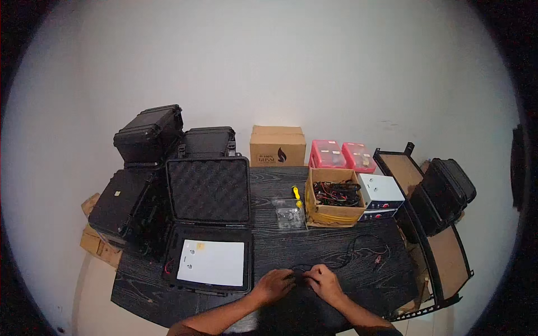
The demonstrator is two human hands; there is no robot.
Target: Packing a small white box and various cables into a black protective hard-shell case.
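Near the front edge of the dark table, my left hand (pixel 276 285) and my right hand (pixel 325 281) are close together with their fingers curled in. A thin black cable (pixel 343 266) runs out from between them. It loops away to the right and finishes in small reddish ends (pixel 378 259) on the tabletop. Both hands seem to pinch the cable, though the exact piece between the fingertips is dark and partly hidden. Left of my left hand lies an opened black hard case (pixel 250 263) with a foam-lined lid (pixel 207 190). Inside it sits a flat white box (pixel 216 266).
A cardboard box of tangled cables (pixel 335 214) stands beyond my hands. Beside it are stacked white control boxes (pixel 381 189), red-pink containers (pixel 328 155) and a clear plastic organizer (pixel 290 215) near a yellow tool (pixel 295 192). Black cases (pixel 126 199) pile up left; a rack (pixel 426 235) stands right.
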